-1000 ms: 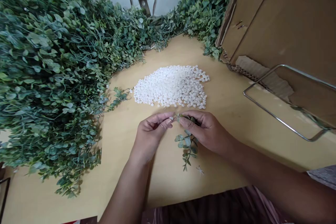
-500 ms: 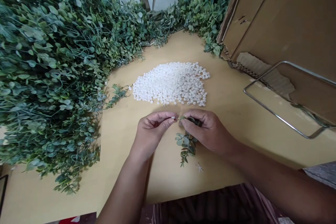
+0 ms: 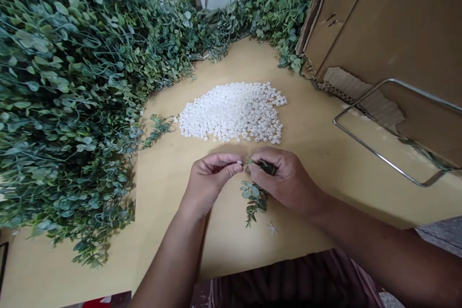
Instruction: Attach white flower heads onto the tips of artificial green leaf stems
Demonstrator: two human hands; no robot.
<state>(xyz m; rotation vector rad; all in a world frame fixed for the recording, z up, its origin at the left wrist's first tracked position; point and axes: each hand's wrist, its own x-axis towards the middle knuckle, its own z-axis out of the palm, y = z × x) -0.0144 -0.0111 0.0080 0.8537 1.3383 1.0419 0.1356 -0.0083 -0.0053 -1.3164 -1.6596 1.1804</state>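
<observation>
Between thumb and forefinger, my left hand (image 3: 216, 173) pinches a small white bead-like piece (image 3: 239, 163). My right hand (image 3: 281, 171) is closed on a green artificial leaf sprig (image 3: 255, 197), whose leafy end hangs below the fingers. The sprig's stem end meets the white piece between my fingertips; whether the two are joined I cannot make out. Just beyond my hands lies a heap of small white pieces (image 3: 231, 110). Another leaf sprig (image 3: 158, 130), with a white piece at its tip, lies left of the heap.
A large mass of artificial greenery (image 3: 72, 106) covers the left side and back of the table (image 3: 306, 120). At the right stand a cardboard box (image 3: 390, 33) and a bent metal wire frame (image 3: 382, 156). A small white star-shaped scrap (image 3: 272, 228) lies near the front edge.
Both hands keep nearly the same pose, with the white piece and the sprig's stem still at the fingertips. The whole view has shifted slightly.
</observation>
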